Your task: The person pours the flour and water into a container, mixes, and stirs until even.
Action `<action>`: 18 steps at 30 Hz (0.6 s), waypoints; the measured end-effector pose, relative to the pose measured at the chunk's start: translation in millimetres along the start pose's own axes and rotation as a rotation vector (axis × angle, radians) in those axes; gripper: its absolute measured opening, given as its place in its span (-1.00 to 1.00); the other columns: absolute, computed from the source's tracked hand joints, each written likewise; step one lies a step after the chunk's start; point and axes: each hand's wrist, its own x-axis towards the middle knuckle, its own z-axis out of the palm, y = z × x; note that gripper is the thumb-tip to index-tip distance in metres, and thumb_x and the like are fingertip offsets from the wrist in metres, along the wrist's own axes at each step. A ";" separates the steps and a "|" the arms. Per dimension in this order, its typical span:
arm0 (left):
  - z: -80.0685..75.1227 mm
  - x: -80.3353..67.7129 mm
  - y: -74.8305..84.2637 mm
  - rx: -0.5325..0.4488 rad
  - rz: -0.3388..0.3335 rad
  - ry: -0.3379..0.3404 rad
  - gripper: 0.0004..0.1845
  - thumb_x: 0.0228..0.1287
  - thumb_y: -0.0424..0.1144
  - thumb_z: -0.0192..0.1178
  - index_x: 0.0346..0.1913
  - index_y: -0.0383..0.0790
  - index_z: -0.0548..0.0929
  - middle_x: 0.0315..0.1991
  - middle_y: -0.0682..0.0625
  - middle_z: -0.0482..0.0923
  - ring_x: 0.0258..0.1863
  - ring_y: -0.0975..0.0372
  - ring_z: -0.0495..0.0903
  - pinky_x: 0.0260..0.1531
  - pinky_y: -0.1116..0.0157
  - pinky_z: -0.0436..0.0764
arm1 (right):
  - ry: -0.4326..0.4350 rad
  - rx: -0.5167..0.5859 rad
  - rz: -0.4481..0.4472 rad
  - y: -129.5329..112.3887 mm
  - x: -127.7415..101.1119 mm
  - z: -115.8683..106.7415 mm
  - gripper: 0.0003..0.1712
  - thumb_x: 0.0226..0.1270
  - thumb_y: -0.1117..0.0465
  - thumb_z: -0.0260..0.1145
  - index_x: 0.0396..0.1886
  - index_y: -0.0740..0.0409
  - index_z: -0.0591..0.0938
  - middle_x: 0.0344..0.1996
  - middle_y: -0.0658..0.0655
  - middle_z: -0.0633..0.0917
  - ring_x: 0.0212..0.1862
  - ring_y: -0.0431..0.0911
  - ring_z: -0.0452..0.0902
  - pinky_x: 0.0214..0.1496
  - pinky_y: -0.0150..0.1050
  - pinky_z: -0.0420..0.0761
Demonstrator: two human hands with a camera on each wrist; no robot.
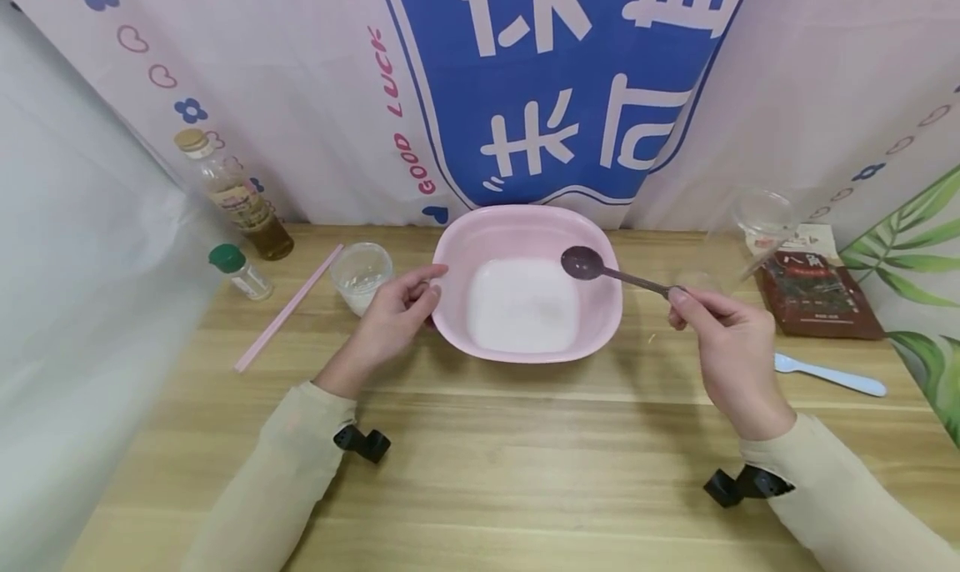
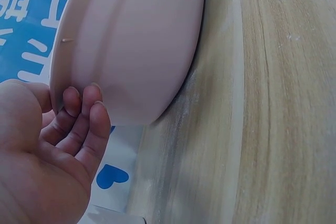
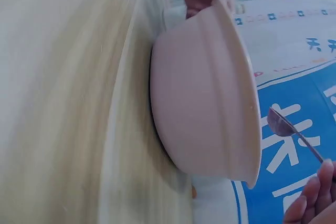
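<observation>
A pink plastic basin (image 1: pixel 600 322) stands on the wooden table, with white contents (image 1: pixel 523 305) covering its bottom. At the basin's left side, my left hand (image 1: pixel 388 315) holds the rim, its fingertips (image 2: pixel 98 111) against the outer wall under the lip. My right hand (image 1: pixel 731 351) pinches the end of the long handle of a dark brown spoon (image 1: pixel 630 280). The spoon's bowl hangs over the right part of the basin, above the rim in the right wrist view.
Left of the basin stand a glass bowl (image 1: pixel 362 270), a pink stick (image 1: pixel 288 309), a green-capped shaker (image 1: pixel 240 272) and an oil bottle (image 1: pixel 247 213). To the right are a clear container (image 1: pixel 765 213), a brown packet (image 1: pixel 817 297) and a light blue utensil (image 1: pixel 832 375). A printed curtain hangs behind.
</observation>
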 end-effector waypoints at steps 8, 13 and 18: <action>1.2 0.7 -1.4 0.000 -0.002 -0.013 -0.53 0.69 -0.29 0.07 0.52 -0.36 0.50 -0.19 -0.29 0.69 -0.33 0.16 0.68 -0.21 0.13 0.83 | 0.074 0.303 0.081 -2.9 -18.8 -30.6 -0.86 0.48 0.49 0.37 -0.24 0.49 0.82 -0.41 0.14 0.78 -0.38 -0.07 0.62 -0.24 -0.31 0.69; -0.4 0.3 -2.4 0.013 -0.016 -0.015 -0.53 0.70 -0.28 0.06 0.53 -0.34 0.49 -0.18 -0.29 0.69 -0.31 0.13 0.68 -0.19 0.14 0.83 | 0.207 0.242 0.058 1.2 -27.9 -53.0 -0.89 0.44 0.51 0.39 -0.24 0.54 0.80 -0.50 0.16 0.80 -0.44 -0.08 0.69 -0.25 -0.35 0.75; -1.6 1.5 -1.9 0.021 -0.019 -0.022 -0.53 0.71 -0.27 0.06 0.53 -0.33 0.49 -0.18 -0.28 0.68 -0.28 0.03 0.69 -0.18 0.13 0.84 | 0.206 0.074 0.125 13.0 -38.9 -78.1 -0.88 0.45 0.48 0.41 -0.22 0.37 0.86 -0.50 0.09 0.84 -0.42 -0.18 0.78 -0.21 -0.42 0.79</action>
